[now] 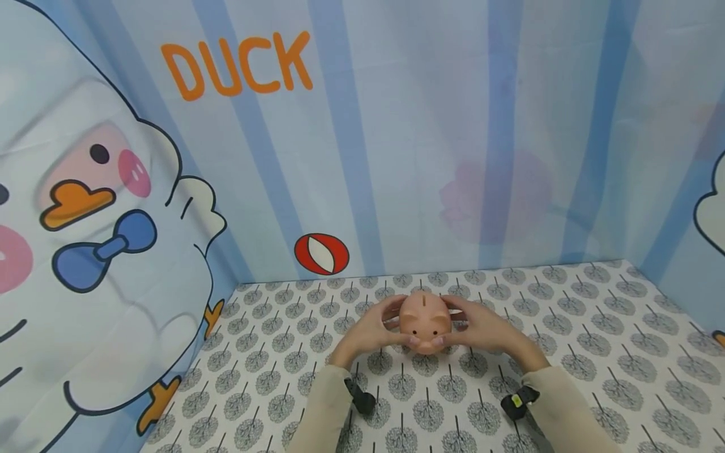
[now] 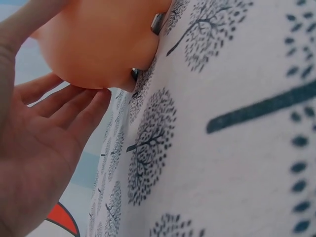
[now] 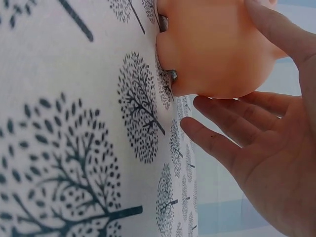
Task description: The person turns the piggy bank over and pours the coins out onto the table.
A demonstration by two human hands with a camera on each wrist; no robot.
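A peach-coloured piggy bank point(image 1: 425, 318) with a coin slot on top, small ears and dark eyes stands on the patterned cloth, its snout toward me. My left hand point(image 1: 372, 326) grips its left side, thumb at the snout and fingers reaching round behind. From the other side my right hand point(image 1: 477, 324) holds it the same way. In the left wrist view, fingertips touch the rear of the piggy bank point(image 2: 98, 44), whose short feet meet the cloth. The right wrist view shows the thumb at the front of the piggy bank point(image 3: 217, 49), fingers behind.
A white cloth point(image 1: 272, 390) printed with grey trees covers the table. Behind it hangs a blue striped curtain point(image 1: 396, 157) with orange lettering and a red ball print. A large printed duck point(image 1: 102, 314) fills the left side. Both wrists wear black straps.
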